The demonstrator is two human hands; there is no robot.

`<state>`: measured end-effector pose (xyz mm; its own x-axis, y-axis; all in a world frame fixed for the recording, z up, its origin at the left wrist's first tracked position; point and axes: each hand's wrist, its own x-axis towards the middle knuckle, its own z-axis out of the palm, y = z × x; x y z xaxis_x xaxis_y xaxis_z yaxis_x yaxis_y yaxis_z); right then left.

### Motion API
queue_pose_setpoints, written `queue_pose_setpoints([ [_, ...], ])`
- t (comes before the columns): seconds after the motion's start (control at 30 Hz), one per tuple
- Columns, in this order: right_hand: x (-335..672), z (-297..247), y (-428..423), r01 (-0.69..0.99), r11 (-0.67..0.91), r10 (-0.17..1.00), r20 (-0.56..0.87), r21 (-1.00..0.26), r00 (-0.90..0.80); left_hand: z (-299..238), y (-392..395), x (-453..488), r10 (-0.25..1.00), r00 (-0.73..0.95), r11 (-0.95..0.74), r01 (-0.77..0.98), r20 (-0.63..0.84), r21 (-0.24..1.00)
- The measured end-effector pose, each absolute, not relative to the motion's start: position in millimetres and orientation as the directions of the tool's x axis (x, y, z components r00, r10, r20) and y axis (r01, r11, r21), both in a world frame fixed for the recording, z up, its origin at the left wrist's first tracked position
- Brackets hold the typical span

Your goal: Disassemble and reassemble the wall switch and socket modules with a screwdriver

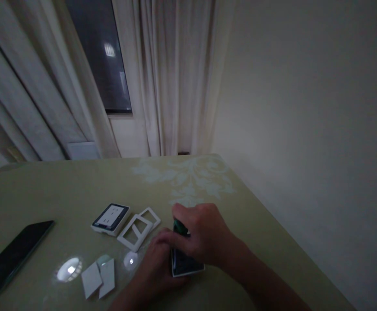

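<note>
My left hand (pixel 154 268) is wrapped around the side of a wall switch box (pixel 188 266) with a dark front and a white rim, pressing it to the table. Above it, my right hand (pixel 204 233) is closed on a screwdriver (pixel 179 227) with a green and black handle. Most of that tool is hidden by the fingers, and its tip cannot be seen. Left of my hands lies a wall socket (pixel 112 217) on a white box, its front edged in black. Beside it two white cover frames (pixel 123 238) overlap.
Two white square plates (pixel 92 278) lie partly overlapped near the front of the greenish table (pixel 65 185). A dark phone (pixel 13 257) rests at the far left. A wall (pixel 305 129) runs along the table's right edge, and curtains (pixel 175 86) hang behind.
</note>
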<state>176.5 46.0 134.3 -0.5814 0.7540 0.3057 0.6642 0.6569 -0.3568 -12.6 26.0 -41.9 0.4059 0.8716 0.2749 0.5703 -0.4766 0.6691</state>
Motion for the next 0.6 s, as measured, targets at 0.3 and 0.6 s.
queue_pose_setpoints([
  [0.3,186,143,41,0.501,0.788,0.607,0.316,-0.357,-0.729,-39,27,-11,0.869,0.382,-0.491,0.583,0.315,0.647],
  [0.6,182,131,46,0.576,0.765,0.644,0.328,-0.289,-0.691,-30,24,-8,0.869,0.379,-0.49,0.567,0.318,0.662],
])
